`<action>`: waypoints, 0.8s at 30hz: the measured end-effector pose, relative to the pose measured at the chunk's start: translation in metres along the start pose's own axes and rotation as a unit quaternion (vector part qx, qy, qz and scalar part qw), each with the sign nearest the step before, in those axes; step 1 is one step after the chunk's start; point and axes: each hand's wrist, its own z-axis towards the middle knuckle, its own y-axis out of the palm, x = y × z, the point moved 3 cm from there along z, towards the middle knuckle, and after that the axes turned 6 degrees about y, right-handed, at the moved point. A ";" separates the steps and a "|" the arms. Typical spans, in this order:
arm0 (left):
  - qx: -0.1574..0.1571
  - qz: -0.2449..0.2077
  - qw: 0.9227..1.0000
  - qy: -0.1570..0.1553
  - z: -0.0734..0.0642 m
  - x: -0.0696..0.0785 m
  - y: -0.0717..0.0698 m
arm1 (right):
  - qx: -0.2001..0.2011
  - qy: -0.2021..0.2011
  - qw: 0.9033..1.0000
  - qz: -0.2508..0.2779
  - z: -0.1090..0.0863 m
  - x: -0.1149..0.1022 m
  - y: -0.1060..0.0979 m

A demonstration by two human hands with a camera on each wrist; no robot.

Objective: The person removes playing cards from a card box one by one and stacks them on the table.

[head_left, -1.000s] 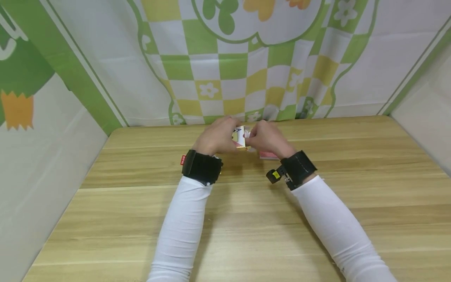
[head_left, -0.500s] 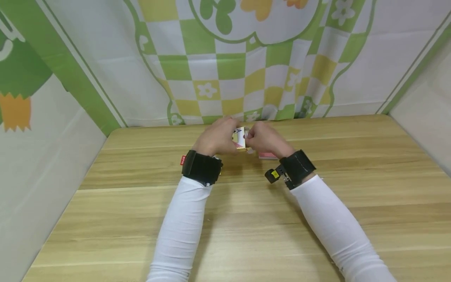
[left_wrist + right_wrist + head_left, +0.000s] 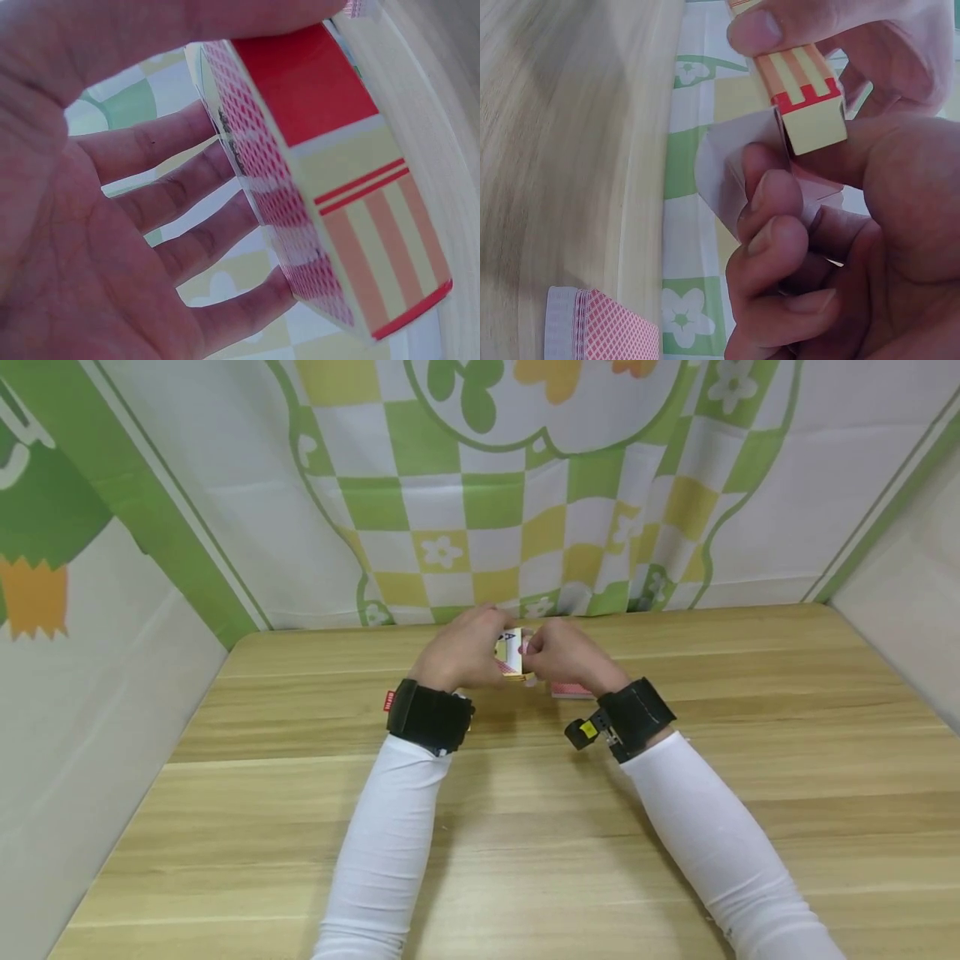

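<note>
My left hand [image 3: 463, 652] grips a playing card box [image 3: 319, 161] between thumb and fingers, above the far part of the table. The box has a red diamond pattern on a broad face and orange and cream stripes along its side. In the head view a large "A" shows on it. At the box's right end, a pale opened flap [image 3: 731, 157] stands out. My right hand [image 3: 573, 653] has its curled fingers at this flap, with the thumb partly hidden behind the box end. A deck of cards [image 3: 622, 330] with red patterned backs lies below my right hand.
The wooden table [image 3: 510, 827] ends at the back against a green, white and yellow checked cloth [image 3: 495, 527]. Pale printed cloth walls stand at the left and right. Black camera straps [image 3: 429, 714] wrap both wrists.
The right fingers shift slightly at the box's flap end. The left hand keeps its grip on the box in nearly the same place, and the deck stays put.
</note>
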 end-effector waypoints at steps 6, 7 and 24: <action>-0.002 -0.005 1.000 -0.008 -0.001 -0.001 0.000 | -0.012 -0.001 1.000 0.028 0.001 0.001 -0.001; -0.004 -0.009 1.000 -0.011 -0.001 -0.002 0.000 | -0.014 -0.001 0.999 0.035 0.001 0.002 -0.001; -0.008 -0.045 0.998 -0.050 -0.008 -0.013 -0.004 | -0.044 0.029 0.995 0.085 -0.004 0.017 -0.021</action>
